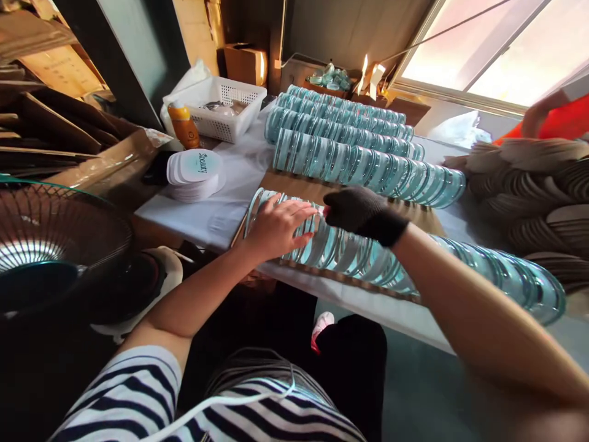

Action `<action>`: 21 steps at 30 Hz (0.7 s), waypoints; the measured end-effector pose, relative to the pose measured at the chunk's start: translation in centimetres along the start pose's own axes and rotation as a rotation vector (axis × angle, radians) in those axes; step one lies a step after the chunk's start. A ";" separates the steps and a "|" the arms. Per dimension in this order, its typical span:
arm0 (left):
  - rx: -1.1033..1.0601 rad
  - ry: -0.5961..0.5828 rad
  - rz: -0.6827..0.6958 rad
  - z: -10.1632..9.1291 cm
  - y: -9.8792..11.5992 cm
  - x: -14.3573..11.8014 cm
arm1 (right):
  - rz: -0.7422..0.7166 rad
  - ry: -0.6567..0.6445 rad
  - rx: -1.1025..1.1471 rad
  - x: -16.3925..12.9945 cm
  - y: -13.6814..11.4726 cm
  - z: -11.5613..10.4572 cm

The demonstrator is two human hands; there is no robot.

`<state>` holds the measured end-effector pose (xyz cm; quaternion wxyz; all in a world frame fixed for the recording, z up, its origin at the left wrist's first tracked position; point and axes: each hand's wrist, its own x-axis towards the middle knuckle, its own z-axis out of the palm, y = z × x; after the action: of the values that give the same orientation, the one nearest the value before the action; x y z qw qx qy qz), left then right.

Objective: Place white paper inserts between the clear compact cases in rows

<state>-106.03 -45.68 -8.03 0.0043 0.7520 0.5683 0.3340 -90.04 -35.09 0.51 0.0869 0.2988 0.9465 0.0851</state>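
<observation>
Along the table's near edge runs a row of clear, teal-tinted round glass-like pieces (368, 261), standing on edge one against another, with whitish bands. My bare left hand (280, 227) lies over the left end of this row, fingers stretched to the right and apart. Close to its fingertips is my right hand (352, 212), in a dark knit glove, its fingers closed above the same row. A small pale bit shows at the glove's fingertips, too small to name. My right forearm hides part of the row.
More rows of the same pieces (363, 162) lie behind on cardboard. At left are a stack of white printed cards (196, 175), an orange bottle (184, 126), a white basket (237, 113) and a fan (59, 245). Piled brown discs (543, 202) stand right, near another person's arm (543, 113).
</observation>
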 end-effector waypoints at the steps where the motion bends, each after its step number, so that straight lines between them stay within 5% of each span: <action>1: 0.009 0.003 -0.002 0.1 0.0 0.0 | 0.043 0.053 0.037 -2.1 -1.1 1.3; 6: 0.039 -0.006 -0.006 0.0 0.1 0.1 | 0.139 -0.010 0.163 -8.8 -8.6 10.7; 9: 0.102 -0.018 -0.024 -0.7 1.2 0.2 | 0.137 -0.020 0.213 -9.8 -10.2 12.5; 12: 0.178 -0.028 0.028 -1.0 3.1 0.8 | 0.180 0.075 0.220 -9.7 -6.8 9.3; 15: 0.206 -0.042 0.102 0.0 4.5 1.6 | 0.323 0.258 0.154 -7.9 0.1 4.6; 18: 0.232 -0.051 0.135 1.7 4.9 2.3 | 0.214 0.015 0.151 -3.8 6.3 2.1; 21: 0.247 -0.047 0.154 2.8 4.7 2.5 | 0.020 -0.254 0.223 0.8 9.0 2.1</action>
<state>-100.32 -44.18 -7.17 -0.1008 0.7959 0.5453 0.2430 -85.23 -27.12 0.35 0.1711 0.3243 0.9285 -0.0581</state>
